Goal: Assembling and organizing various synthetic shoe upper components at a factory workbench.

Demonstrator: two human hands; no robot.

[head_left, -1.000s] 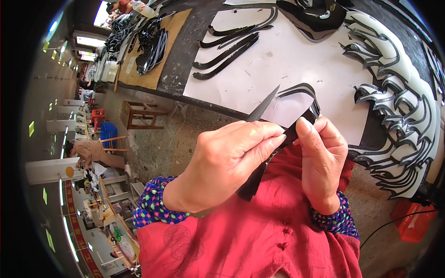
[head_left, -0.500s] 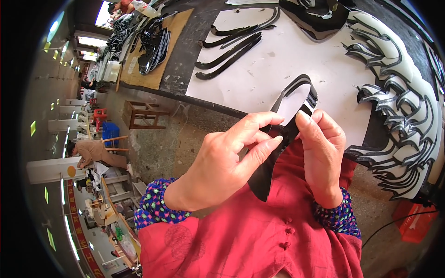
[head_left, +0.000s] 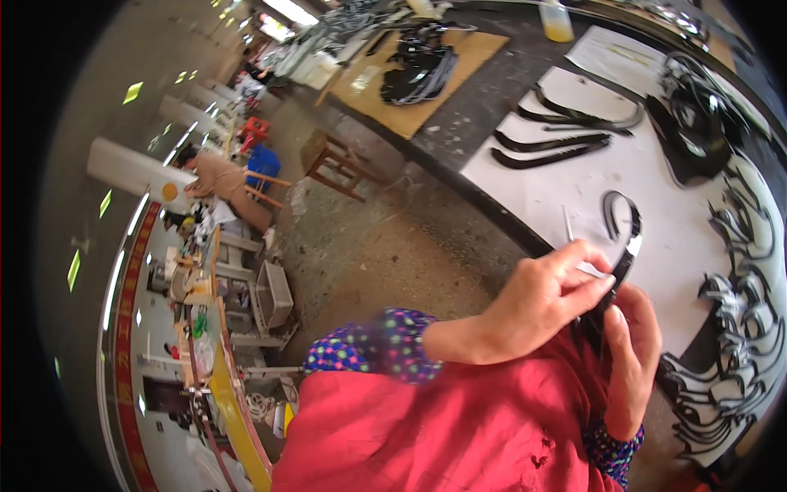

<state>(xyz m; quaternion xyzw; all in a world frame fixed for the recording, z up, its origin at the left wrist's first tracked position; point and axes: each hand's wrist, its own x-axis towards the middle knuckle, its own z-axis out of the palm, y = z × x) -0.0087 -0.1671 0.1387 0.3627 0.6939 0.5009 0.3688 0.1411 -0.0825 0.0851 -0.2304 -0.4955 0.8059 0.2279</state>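
My left hand (head_left: 545, 305) and my right hand (head_left: 633, 361) both pinch a curved black strip piece (head_left: 625, 246) held close over my red apron (head_left: 459, 426). The left thumb and fingers press on the strip's lower end, and the right hand grips it from below. The strip's upper loop arches over the white table sheet (head_left: 656, 180). Part of the strip is hidden behind my fingers.
Several loose black curved strips (head_left: 566, 135) lie on the white sheet. A dense row of black pieces (head_left: 730, 344) runs along the table's right edge. A wooden board with black parts (head_left: 418, 66) is farther back. A wooden stool (head_left: 332, 160) and a seated person (head_left: 221, 180) are at left.
The view has swung left and the table now sits farther right. My hands stay on the black strip, which now shows its curved loop above my fingers instead of a pointed end.
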